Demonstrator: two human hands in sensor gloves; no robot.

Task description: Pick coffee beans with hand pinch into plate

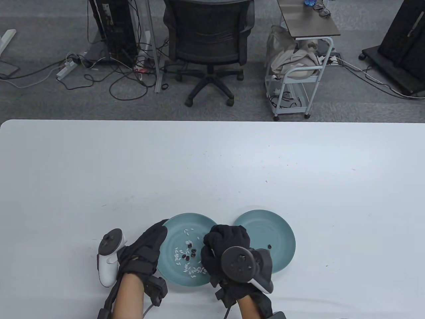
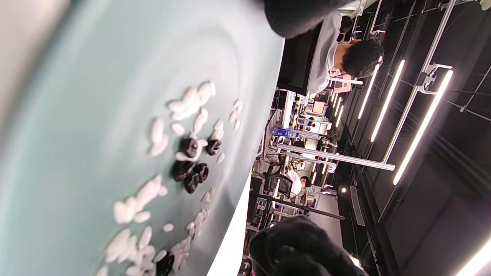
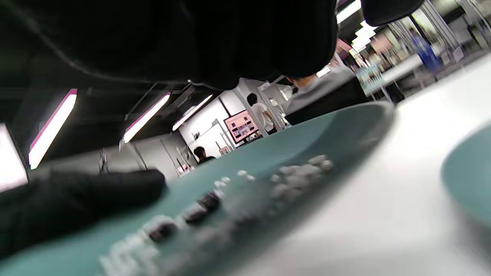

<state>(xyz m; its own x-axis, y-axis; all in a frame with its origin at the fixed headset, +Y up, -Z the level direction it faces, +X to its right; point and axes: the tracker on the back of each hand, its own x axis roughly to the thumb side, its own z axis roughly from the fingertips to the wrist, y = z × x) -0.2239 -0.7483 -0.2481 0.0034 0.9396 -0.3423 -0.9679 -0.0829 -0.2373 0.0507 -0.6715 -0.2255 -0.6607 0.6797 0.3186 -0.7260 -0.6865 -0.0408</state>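
Several coffee beans (image 1: 190, 252) between both hands, left plate (image 1: 172, 232)

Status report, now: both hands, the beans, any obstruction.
Left hand rests on left plate rim. Right hand curled over that plate's right edge; pinch unclear. Coffee beans sit among white grains; one bean on right plate.

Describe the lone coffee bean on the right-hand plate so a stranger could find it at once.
On the white table, two teal plates sit near the front edge. Take the right plate, beside the right hand. The lone coffee bean is the single dark speck there, with no white grains around it.
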